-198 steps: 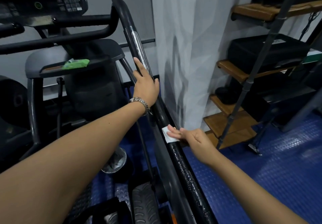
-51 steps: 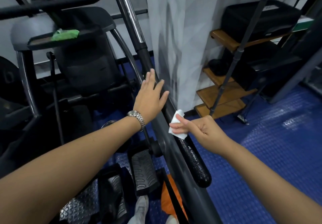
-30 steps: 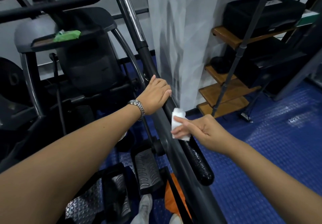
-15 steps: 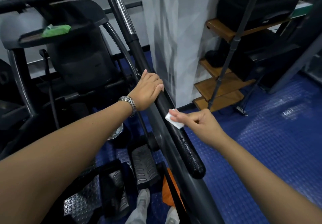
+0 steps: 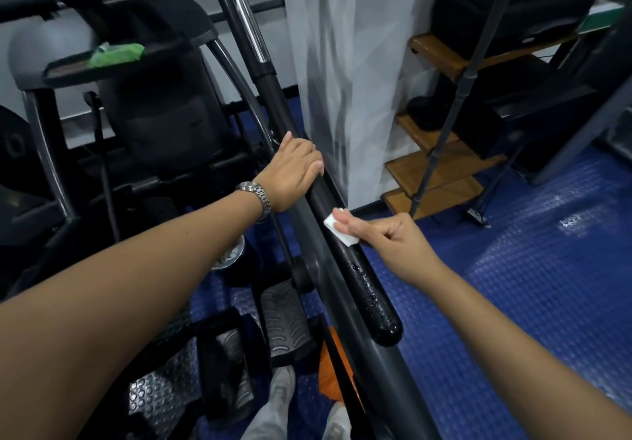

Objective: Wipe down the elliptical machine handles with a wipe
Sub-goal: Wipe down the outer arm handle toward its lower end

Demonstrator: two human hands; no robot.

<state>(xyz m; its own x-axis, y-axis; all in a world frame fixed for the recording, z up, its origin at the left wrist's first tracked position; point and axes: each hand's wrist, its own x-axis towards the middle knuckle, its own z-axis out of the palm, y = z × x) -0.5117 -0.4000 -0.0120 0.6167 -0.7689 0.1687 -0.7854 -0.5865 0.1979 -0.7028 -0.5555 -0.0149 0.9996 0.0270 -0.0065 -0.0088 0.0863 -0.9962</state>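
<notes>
On the elliptical handle (image 5: 369, 289), the left hand (image 5: 294, 169) grips and the right hand (image 5: 386, 237) pinches a white wipe (image 5: 345, 237)

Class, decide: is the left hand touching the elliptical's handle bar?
Touching. The head view shows the left hand with fingers curled over the handle bar, no gap.

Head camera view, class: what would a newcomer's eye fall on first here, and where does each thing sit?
At centre, the left hand grips the long black elliptical handle, which runs diagonally through the frame. Just below it, the right hand pinches a small white wipe against the handle. Lower down, the handle glistens with droplets, over a blue studded rubber floor on the right.
</notes>
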